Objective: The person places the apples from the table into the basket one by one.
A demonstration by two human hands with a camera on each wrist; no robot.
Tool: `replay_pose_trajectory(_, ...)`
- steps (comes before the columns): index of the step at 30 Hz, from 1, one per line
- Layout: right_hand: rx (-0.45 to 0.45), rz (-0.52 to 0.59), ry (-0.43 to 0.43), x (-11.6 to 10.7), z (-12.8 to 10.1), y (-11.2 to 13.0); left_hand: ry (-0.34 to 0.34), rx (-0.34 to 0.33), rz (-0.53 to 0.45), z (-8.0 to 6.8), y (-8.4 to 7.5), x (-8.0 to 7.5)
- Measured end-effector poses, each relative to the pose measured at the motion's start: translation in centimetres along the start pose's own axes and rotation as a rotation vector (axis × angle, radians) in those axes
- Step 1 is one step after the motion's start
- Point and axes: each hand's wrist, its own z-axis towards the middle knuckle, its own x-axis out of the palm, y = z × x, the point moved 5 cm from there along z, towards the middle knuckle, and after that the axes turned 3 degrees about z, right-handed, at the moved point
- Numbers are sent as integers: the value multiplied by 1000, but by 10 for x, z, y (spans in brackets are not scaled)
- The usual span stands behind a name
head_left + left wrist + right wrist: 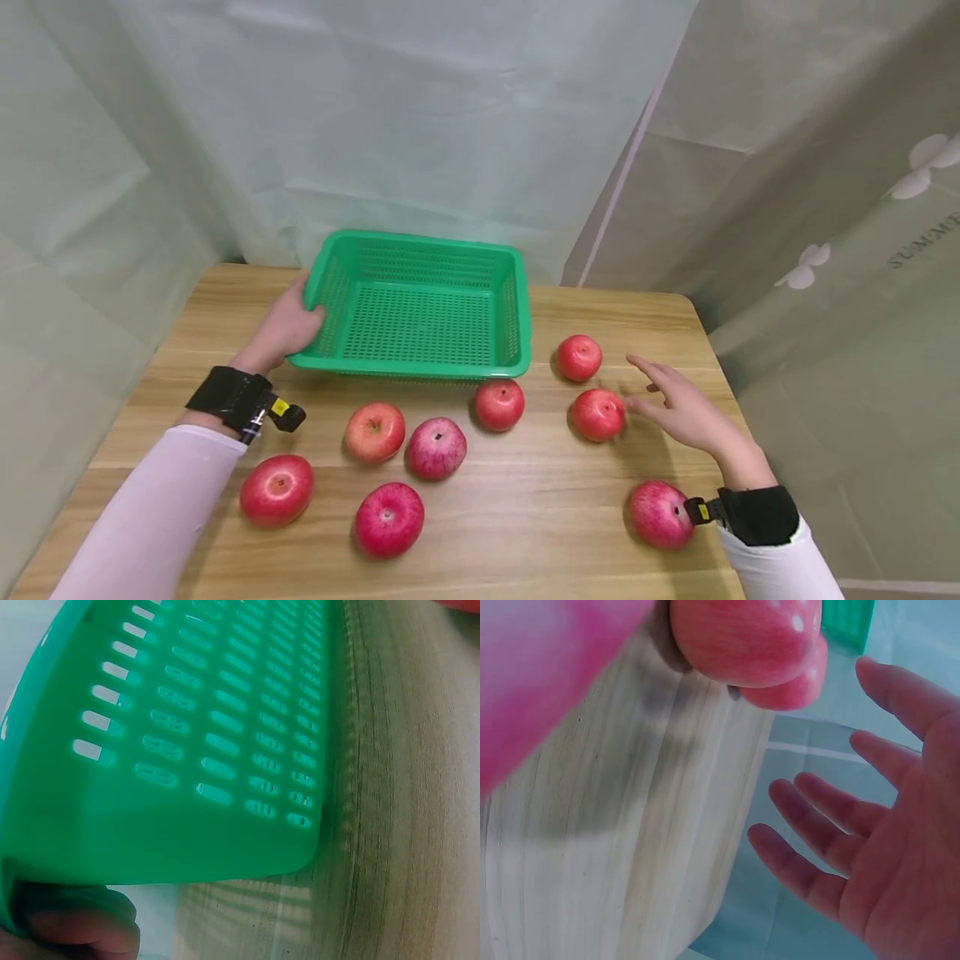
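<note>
Left hand (pixel 285 327) grips green basket (pixel 420 360) rim | right hand (pixel 686 408) spread beside apple (pixel 597 414)

Bright, even light casts soft shadows, while both wrist views are blurred (the head view bends at its edges)

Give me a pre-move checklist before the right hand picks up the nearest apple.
1. Right hand free: ok, fingers straight, holding nothing.
2. Nearest apple reachable: ok, just beside the fingertips, not yet gripped.
3. Green basket steadied: ok, left hand grips its left rim.
4. Basket has room: ok, no apples inside it.
5. Neighbouring apple out of the way: ok, it sits apart, behind the target.
6. Apple by the right wrist safe from a bump: cannot tell, it lies close to the sleeve.
</note>
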Motion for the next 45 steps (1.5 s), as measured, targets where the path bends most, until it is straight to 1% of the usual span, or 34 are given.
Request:
replay_pose_trajectory(6,-16,-17,30,-7,-10,10,4,5,-4,-2,1,-2)
replay_pose_trajectory(9,-29,-48,69,-9,-17,14,0,3,-5,-3,0,-2)
replay_pose_trajectory(12,-35,-67,146,-6,-25,16,-4,7,1,-3,-1,-2)
replay_pose_trajectory(14,-28,-60,223,-2,-30,17,-5,12,4,-2,-1,-2)
replay_pose_trajectory(17,-11,-30,339,7,-37,16,-7,14,5,-2,-2,-2)
replay_pose_trajectory(19,-4,-6,399,13,-41,15,-11,15,11,-2,-2,-2)
replay_pose_trajectory(21,1,16,442,17,-44,15,-14,11,17,-2,-3,-1)
replay_pose_trajectory(25,11,34,501,25,-48,19,-9,8,29,-3,-4,-1)
replay_pose_trajectory(28,61,51,551,31,-51,21,-6,8,35,-4,-5,0)
replay_pose_trajectory(30,112,69,583,36,-53,22,-4,7,35,-3,-6,1)
replay_pose_trajectory(32,166,81,604,41,-54,22,-5,7,42,-4,-7,1)
replay_pose_trajectory(35,238,75,613,47,-55,22,-3,2,39,-4,-7,0)
replay_pose_trajectory(38,269,31,599,51,-57,23,-4,-3,34,-5,-7,-1)
replay_pose_trajectory(42,284,-53,578,56,-59,23,-6,-2,36,-4,-6,-1)
replay_pose_trajectory(45,330,-77,588,61,-63,21,-6,1,39,-4,-6,-1)
